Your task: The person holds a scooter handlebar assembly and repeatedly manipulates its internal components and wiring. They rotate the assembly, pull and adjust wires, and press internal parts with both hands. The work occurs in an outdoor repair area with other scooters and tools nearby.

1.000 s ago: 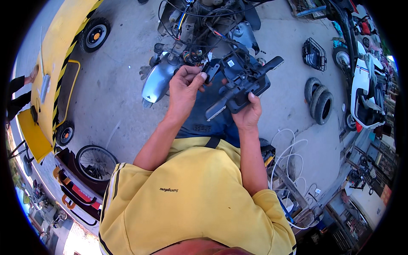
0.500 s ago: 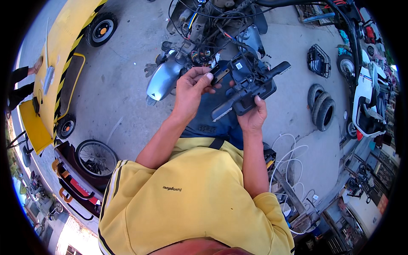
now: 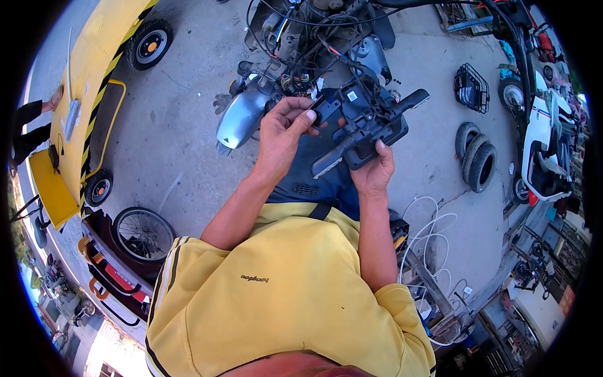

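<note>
My right hand (image 3: 375,177) grips a black plastic assembly (image 3: 367,129) from below, its thumb on the near edge. Bar-like arms stick out on both sides of this assembly, and a small white label is stuck on its far part. Pinched between thumb and fingers of my left hand (image 3: 281,132) is a small flat black plastic piece (image 3: 326,108), right beside the assembly's left side; whether the two touch I cannot tell. Just beyond both hands, a bundle of coloured wires (image 3: 295,83) hangs from a stripped vehicle front (image 3: 314,38).
A silver fender (image 3: 245,116) lies left of my hands, near a dark glove (image 3: 222,103). Farther left stands a yellow cart (image 3: 85,75) with another person's hand on it. On the right are loose tyres (image 3: 479,168), a black wire basket (image 3: 471,88) and white tubing (image 3: 433,235).
The small black piece in my left hand has turned slightly and shifted a little away from me. My right hand and the assembly have hardly moved.
</note>
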Demonstrator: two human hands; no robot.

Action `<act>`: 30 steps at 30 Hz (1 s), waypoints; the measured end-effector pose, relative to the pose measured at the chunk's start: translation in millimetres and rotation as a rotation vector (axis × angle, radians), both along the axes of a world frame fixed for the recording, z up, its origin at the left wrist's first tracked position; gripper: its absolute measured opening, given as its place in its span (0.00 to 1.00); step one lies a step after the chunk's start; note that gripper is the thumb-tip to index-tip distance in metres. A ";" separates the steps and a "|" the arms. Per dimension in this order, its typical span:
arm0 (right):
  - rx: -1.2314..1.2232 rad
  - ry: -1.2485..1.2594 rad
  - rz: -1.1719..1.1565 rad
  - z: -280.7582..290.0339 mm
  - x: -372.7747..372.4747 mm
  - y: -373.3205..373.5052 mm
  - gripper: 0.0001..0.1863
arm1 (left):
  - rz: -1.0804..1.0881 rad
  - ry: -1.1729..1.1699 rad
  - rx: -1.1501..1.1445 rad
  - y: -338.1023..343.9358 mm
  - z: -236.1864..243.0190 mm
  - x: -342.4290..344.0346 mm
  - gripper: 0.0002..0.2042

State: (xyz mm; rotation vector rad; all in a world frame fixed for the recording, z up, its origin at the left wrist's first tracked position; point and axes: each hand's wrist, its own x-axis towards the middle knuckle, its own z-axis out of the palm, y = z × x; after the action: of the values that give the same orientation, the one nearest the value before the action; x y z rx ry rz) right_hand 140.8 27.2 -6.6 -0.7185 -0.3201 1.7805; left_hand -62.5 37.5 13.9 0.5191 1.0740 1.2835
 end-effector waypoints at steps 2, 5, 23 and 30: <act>0.000 0.001 0.007 -0.7 0.7 0.4 0.36 | 0.002 0.003 0.006 -0.3 0.1 0.0 0.11; -0.001 0.021 0.013 0.5 0.3 0.3 0.36 | 0.008 0.014 0.027 -1.1 -0.4 -0.2 0.11; 0.012 0.015 0.020 4.6 -2.2 1.3 0.38 | 0.034 0.012 0.051 -4.4 -7.9 -2.1 0.11; 0.015 0.029 -0.002 2.3 -2.6 1.2 0.38 | 0.028 0.004 0.049 -4.0 -6.3 -2.3 0.10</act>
State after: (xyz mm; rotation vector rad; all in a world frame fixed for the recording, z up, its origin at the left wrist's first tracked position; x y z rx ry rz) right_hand 138.2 28.4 -4.3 -0.6820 -0.3126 1.7837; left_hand -64.7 33.5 7.6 0.5460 1.0583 1.3365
